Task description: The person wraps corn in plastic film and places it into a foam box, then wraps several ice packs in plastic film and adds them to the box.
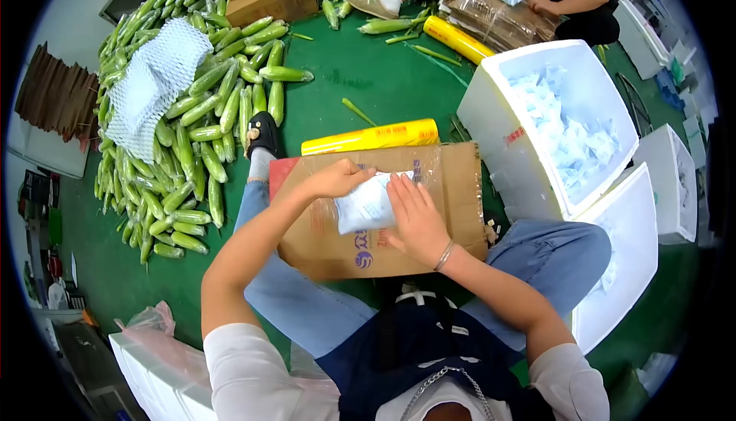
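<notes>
L hand (335,180) gripping top edge of white pouch (366,205), R hand (415,218) flat, fingers spread on it, pouch on cardboard box (448,183) across lap, yellow film roll (370,137) just behind box

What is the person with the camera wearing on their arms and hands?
Both arms are bare up to short white sleeves. The right wrist wears a thin silver bracelet. The left hand and right hand have no gloves, and I see no rings.
</notes>
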`<state>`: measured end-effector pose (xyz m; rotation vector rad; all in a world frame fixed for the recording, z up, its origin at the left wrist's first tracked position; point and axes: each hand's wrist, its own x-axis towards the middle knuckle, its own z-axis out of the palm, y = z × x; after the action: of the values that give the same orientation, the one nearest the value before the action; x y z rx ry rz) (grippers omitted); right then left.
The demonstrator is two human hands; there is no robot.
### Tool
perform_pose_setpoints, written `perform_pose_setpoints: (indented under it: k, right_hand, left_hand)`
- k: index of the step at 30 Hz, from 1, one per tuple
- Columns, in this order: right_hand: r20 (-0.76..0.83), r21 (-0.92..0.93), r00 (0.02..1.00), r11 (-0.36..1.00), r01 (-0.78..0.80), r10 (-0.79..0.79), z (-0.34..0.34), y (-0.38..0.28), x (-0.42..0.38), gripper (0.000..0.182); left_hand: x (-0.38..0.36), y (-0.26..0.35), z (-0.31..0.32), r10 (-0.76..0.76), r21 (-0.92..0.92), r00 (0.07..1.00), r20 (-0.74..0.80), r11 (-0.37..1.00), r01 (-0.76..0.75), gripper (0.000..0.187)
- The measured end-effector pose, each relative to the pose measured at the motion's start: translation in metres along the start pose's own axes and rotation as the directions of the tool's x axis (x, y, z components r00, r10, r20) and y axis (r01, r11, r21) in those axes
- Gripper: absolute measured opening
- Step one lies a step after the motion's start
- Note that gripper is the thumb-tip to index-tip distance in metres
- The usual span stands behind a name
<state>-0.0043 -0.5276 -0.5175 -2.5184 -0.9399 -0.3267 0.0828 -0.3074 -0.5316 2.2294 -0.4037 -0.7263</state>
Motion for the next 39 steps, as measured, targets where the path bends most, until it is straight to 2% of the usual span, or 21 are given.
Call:
perform_pose_setpoints:
  k: [2, 5, 7, 9, 11, 13, 14, 16, 20, 23, 24, 25, 26, 28, 29, 30, 31, 33, 35, 37, 39]
  right_hand:
    - [0.092, 0.008, 0.996, 1.0, -0.002, 0.001, 0.017, 0.008, -0.017, 0.074]
    - [0.239, 0.154, 0.971, 0.987, -0.043, 0.005, 0.032, 0.015, -0.03, 0.081]
    - [0.293, 0.293, 0.956, 0.95, -0.109, 0.019, 0.04, 0.017, -0.03, 0.08]
    - [0.734, 0.321, 0.676, 0.908, -0.271, -0.057, 0.044, 0.033, -0.016, 0.076]
    - [0.805, 0.293, 0.583, 0.929, -0.225, -0.112, 0.045, 0.053, 0.015, 0.068]
    - [0.917, 0.397, 0.264, 0.761, -0.513, -0.3, 0.046, 0.077, 0.051, 0.053]
    - [0.913, 0.405, 0.266, 0.762, -0.505, -0.309, 0.056, 0.081, 0.059, 0.053]
    - [0.739, 0.641, 0.572, 0.11, -0.759, -0.355, 0.084, 0.092, 0.069, 0.051]
    - [0.9, 0.432, 0.434, 0.227, -0.873, -0.041, 0.098, 0.086, 0.083, 0.067]
    - [0.865, 0.494, 0.42, 0.324, -0.807, -0.274, 0.133, 0.103, 0.086, 0.068]
    - [0.895, 0.437, 0.335, 0.431, -0.789, -0.294, 0.129, 0.102, 0.09, 0.068]
    - [0.893, 0.441, 0.335, 0.434, -0.786, -0.3, 0.13, 0.099, 0.088, 0.068]
    - [0.825, 0.566, 0.454, 0.497, -0.658, -0.337, 0.13, 0.098, 0.084, 0.065]
    - [0.646, 0.728, 0.685, 0.541, -0.421, -0.336, 0.15, 0.093, 0.058, 0.054]
    - [0.537, 0.772, 0.793, 0.546, -0.324, -0.289, 0.164, 0.091, 0.041, 0.046]
    - [0.51, 0.747, 0.813, 0.613, -0.256, -0.282, 0.159, 0.087, 0.035, 0.043]
    - [0.479, 0.715, 0.834, 0.673, -0.189, -0.275, 0.155, 0.083, 0.031, 0.04]
    - [0.435, 0.729, 0.867, 0.661, -0.18, -0.244, 0.159, 0.075, 0.015, 0.039]
    - [0.408, 0.685, 0.89, 0.713, -0.15, -0.204, 0.152, 0.068, 0.005, 0.041]
    - [0.38, 0.646, 0.911, 0.751, -0.136, -0.162, 0.15, 0.063, -0.006, 0.045]
    - [0.329, 0.516, 0.929, 0.856, -0.029, -0.167, 0.14, 0.05, -0.016, 0.046]
  left_hand:
    - [0.02, -0.039, 0.021, -0.086, -0.179, 0.964, 0.252, 0.975, 0.133, 0.046]
    - [0.011, -0.038, 0.043, -0.19, -0.194, 0.954, 0.232, 0.952, 0.237, 0.046]
    - [0.02, -0.033, 0.049, -0.242, 0.26, 0.881, 0.407, 0.955, 0.143, 0.041]
    - [0.005, -0.025, 0.057, 0.385, 0.656, 0.923, -0.002, 0.697, -0.289, 0.045]
    - [-0.009, -0.003, 0.057, 0.28, 0.579, 0.956, -0.09, 0.796, -0.179, 0.05]
    - [-0.03, 0.02, 0.061, 0.081, 0.477, 0.989, -0.122, 0.879, -0.014, 0.065]
    - [-0.034, 0.019, 0.07, 0.208, 0.548, 0.953, -0.219, 0.834, -0.056, 0.063]
    - [-0.026, 0.009, 0.076, 0.334, 0.625, 0.891, -0.307, 0.777, -0.076, 0.06]
    - [0.006, -0.015, 0.059, 0.194, 0.557, 0.941, -0.278, 0.831, -0.007, 0.065]
    - [0.011, -0.022, 0.057, -0.041, 0.476, 0.994, -0.1, 0.875, 0.084, 0.063]
    - [0.013, -0.04, 0.075, -0.067, -0.052, 0.994, -0.088, 0.997, 0.063, 0.059]
    - [0.011, -0.047, 0.088, -0.078, -0.561, 0.994, -0.074, 0.827, 0.023, 0.054]
    - [-0.004, -0.023, 0.089, -0.31, -0.827, 0.92, 0.24, 0.43, 0.361, 0.047]
    - [-0.029, 0.002, 0.091, -0.152, -0.82, 0.806, 0.571, -0.065, 0.569, 0.045]
    - [-0.026, -0.053, 0.125, 0.28, -0.734, 0.701, 0.656, 0.019, 0.679, 0.054]
    - [-0.032, -0.067, 0.164, 0.335, -0.516, 0.501, 0.798, -0.051, 0.855, 0.061]
    - [-0.055, -0.018, 0.164, -0.052, -0.584, 0.626, 0.778, 0.308, 0.751, 0.065]
    - [-0.075, 0.01, 0.19, -0.124, -0.304, 0.534, 0.836, 0.706, 0.64, 0.081]
    - [-0.106, 0.011, 0.228, -0.134, -0.369, 0.595, 0.792, 0.671, 0.643, 0.06]
    - [-0.13, 0.034, 0.234, -0.191, -0.599, 0.604, 0.774, 0.086, 0.796, 0.053]
    - [-0.158, 0.057, 0.23, 0.118, -0.676, 0.691, 0.713, -0.146, 0.722, 0.047]
